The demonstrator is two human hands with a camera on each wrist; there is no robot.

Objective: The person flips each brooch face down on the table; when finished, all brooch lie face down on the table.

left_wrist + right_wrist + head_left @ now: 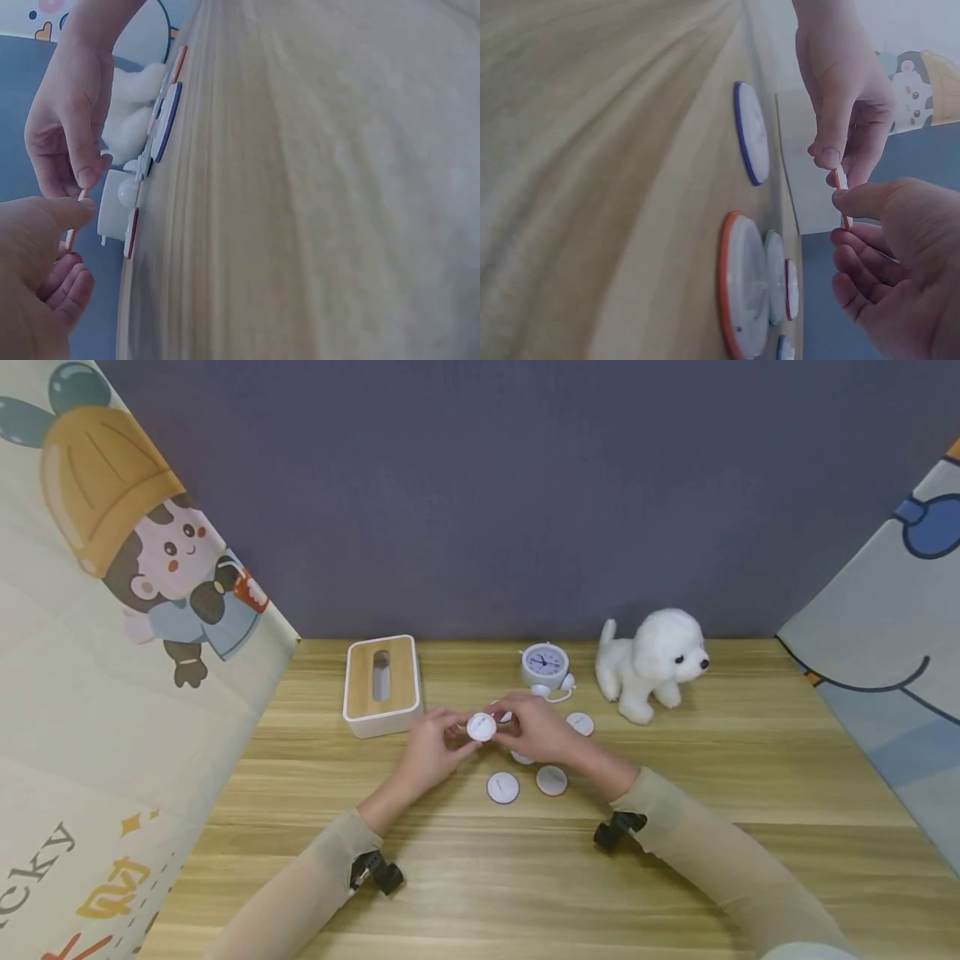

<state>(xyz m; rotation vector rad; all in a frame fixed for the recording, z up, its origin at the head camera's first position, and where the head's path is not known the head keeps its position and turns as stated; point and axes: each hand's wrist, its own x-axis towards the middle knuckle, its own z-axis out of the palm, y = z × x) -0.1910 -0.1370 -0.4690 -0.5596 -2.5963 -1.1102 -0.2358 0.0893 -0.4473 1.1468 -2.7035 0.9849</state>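
Observation:
Between my two hands, over the table, is a small round white disc [482, 727] with a thin orange edge and a dark mark on its face. My left hand [431, 752] pinches its left side between thumb and fingers. From the other side, my right hand [538, 731] pinches it too; the right wrist view shows the disc [842, 184] edge-on between both sets of fingertips. Similar discs lie flat on the table below: a blue-edged disc [503, 787], an orange-edged disc [552, 781] and one further right [580, 724]. My right hand partly hides others.
Left of my hands stands a white tissue box [382, 725] with a wooden lid. Behind the discs is a white twin-bell alarm clock [545, 666], tipped back, and to its right a white plush dog [651, 664]. A dark wall [480, 510] borders the table's back.

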